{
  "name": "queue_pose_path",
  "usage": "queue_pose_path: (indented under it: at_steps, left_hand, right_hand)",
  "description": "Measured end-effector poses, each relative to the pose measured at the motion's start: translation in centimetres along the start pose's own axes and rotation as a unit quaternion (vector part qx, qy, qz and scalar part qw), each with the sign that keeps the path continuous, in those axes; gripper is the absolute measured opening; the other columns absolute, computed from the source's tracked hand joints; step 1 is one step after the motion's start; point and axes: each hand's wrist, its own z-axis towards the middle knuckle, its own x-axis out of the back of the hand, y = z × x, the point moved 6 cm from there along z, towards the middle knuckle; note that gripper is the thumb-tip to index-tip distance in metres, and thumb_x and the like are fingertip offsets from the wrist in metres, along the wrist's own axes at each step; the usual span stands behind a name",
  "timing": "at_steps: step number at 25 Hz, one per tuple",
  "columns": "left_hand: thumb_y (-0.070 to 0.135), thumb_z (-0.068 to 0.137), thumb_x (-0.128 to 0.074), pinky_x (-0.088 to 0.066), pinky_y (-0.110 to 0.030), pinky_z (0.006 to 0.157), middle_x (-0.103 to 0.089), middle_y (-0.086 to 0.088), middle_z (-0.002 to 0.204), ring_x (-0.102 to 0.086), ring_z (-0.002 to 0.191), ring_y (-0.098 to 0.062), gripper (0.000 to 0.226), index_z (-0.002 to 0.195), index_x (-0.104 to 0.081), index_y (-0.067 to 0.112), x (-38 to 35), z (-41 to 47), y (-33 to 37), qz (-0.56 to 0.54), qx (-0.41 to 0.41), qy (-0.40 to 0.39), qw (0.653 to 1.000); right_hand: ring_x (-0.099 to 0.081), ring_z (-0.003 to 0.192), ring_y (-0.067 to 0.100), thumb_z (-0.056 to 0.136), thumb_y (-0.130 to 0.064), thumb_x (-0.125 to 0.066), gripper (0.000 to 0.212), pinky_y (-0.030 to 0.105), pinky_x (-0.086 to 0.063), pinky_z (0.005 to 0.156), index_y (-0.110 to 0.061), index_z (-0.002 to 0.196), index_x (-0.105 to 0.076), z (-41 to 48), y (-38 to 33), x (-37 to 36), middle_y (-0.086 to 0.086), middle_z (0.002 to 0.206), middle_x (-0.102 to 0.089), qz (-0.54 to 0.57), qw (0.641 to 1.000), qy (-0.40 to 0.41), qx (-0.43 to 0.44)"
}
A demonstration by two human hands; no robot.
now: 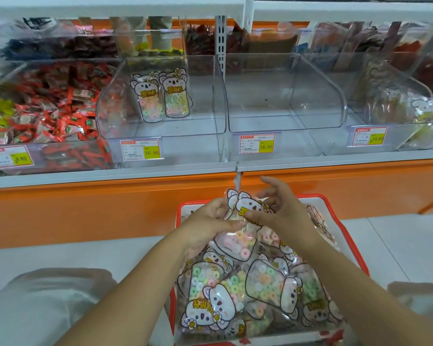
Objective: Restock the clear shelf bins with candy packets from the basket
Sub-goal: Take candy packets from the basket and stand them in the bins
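A red basket [193, 202] full of candy packets [235, 295] sits low in front, and two hands hold a raised pair [238, 240] just above it.
The left hand [208, 221] grips the raised pair from the side, with the thumb flat on the front. The right hand [278, 211] pinches its top with the thumb, and the other fingers are spread loosely behind. On the shelf [110, 171] beyond, a clear bin [110, 116] has two standing packets [160, 96] at its back. The bin of red sweets [60, 108] is on its left.
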Motion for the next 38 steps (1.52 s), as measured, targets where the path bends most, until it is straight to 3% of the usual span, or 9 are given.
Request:
queue_pose_path:
  at_steps: [3, 6, 9, 15, 21, 27, 32, 35, 38]
  left_hand:
    - [0.015, 0.082, -0.077, -0.045, -0.034, 0.105, -0.067, 0.002, 0.123, -0.059, 0.12, -0.013, 0.048, 0.125, -0.058, 0.024, 0.1, -0.3, 0.7, -0.015, -0.026, 0.028, 0.999]
    - [0.043, 0.067, -0.084, -0.04, -0.048, 0.109, -0.059, 0.002, 0.135, -0.055, 0.126, -0.02, 0.075, 0.134, -0.052, 0.031, 0.2, -0.6, 1.0, 0.001, -0.045, 0.06, 0.997]
    - [0.055, 0.069, -0.08, -0.039, -0.045, 0.108, -0.049, 0.004, 0.145, -0.051, 0.13, -0.02, 0.085, 0.141, -0.041, 0.035, 0.1, -1.0, 1.7, 0.025, -0.054, 0.055, 0.997]
    - [0.046, 0.085, -0.071, -0.05, -0.041, 0.1, -0.06, 0.014, 0.128, -0.062, 0.113, -0.009, 0.054, 0.133, -0.048, 0.04, 1.1, -3.1, 4.8, 0.132, -0.099, 0.087, 0.982]
    - [0.033, 0.089, -0.068, -0.05, -0.019, 0.077, -0.05, 0.021, 0.099, -0.056, 0.083, 0.002, 0.03, 0.099, -0.044, 0.049, 3.3, -5.7, 11.1, 0.131, -0.168, 0.156, 0.965]
    - [0.062, 0.075, -0.068, -0.05, -0.036, 0.097, -0.063, 0.013, 0.109, -0.062, 0.098, -0.007, 0.065, 0.131, -0.057, 0.032, 10.1, -7.6, 18.3, 0.189, -0.22, 0.237, 0.927]
    - [0.029, 0.088, -0.069, -0.031, -0.016, 0.096, -0.053, 0.0, 0.131, -0.048, 0.121, -0.017, 0.054, 0.138, -0.051, 0.02, 17.3, -9.6, 21.7, 0.33, -0.317, 0.486, 0.745]
    - [0.029, 0.093, -0.064, -0.025, -0.021, 0.107, -0.037, -0.001, 0.152, -0.034, 0.138, -0.017, 0.065, 0.15, -0.034, 0.02, 20.0, -7.8, 20.4, 0.316, -0.257, 0.462, 0.788]
    - [0.029, 0.095, -0.061, -0.034, -0.031, 0.108, -0.04, -0.001, 0.153, -0.039, 0.138, -0.019, 0.067, 0.153, -0.028, 0.022, 21.6, -6.4, 19.7, 0.312, -0.227, 0.452, 0.804]
  right_hand:
    - [-0.056, 0.102, 0.009, 0.078, -0.046, -0.07, 0.067, 0.012, -0.046, 0.073, -0.03, 0.137, -0.041, -0.9, 1.2, -1.0, -0.006, 0.119, -0.052, 0.043, 0.994, 0.006, -0.098]
    - [-0.064, 0.108, 0.019, 0.073, -0.043, -0.073, 0.065, 0.032, -0.051, 0.091, -0.019, 0.128, -0.051, -1.7, 2.1, -2.8, 0.009, 0.121, -0.061, 0.199, 0.96, -0.104, -0.165]
    - [-0.067, 0.104, 0.023, 0.081, -0.02, -0.073, 0.038, 0.036, -0.053, 0.09, -0.013, 0.115, -0.058, -1.4, 1.7, -2.8, 0.01, 0.107, -0.07, 0.223, 0.961, -0.102, -0.131]
    - [-0.065, 0.108, 0.024, 0.063, -0.033, -0.079, 0.071, 0.04, -0.052, 0.092, -0.013, 0.124, -0.05, -0.6, -1.2, -2.2, 0.003, 0.108, -0.072, 0.192, 0.977, -0.049, -0.076]
    - [-0.062, 0.102, -0.006, 0.082, -0.012, -0.076, 0.062, 0.025, -0.05, 0.086, -0.024, 0.132, -0.04, 1.8, -7.9, -3.8, -0.019, 0.109, -0.068, 0.198, 0.973, -0.108, -0.045]
    - [-0.069, 0.104, 0.023, 0.071, -0.002, -0.08, 0.069, 0.044, -0.049, 0.099, -0.017, 0.13, -0.049, 8.0, -15.7, -6.4, 0.006, 0.108, -0.073, 0.211, 0.973, -0.092, -0.007]
    - [-0.065, 0.101, 0.019, 0.073, -0.004, -0.08, 0.054, 0.033, -0.05, 0.095, -0.003, 0.122, -0.057, 16.7, -18.5, -8.8, 0.005, 0.116, -0.068, 0.096, 0.995, 0.004, 0.012]
    - [-0.056, 0.086, 0.016, 0.079, 0.0, -0.075, 0.042, 0.018, -0.044, 0.071, -0.003, 0.113, -0.05, 20.8, -18.2, -10.1, 0.001, 0.098, -0.055, 0.012, 0.999, 0.044, -0.008]
    - [-0.055, 0.106, 0.025, 0.082, -0.006, -0.074, 0.052, 0.03, -0.044, 0.083, 0.0, 0.124, -0.044, 24.7, -16.5, -11.0, 0.01, 0.111, -0.052, -0.079, 0.993, 0.071, -0.043]
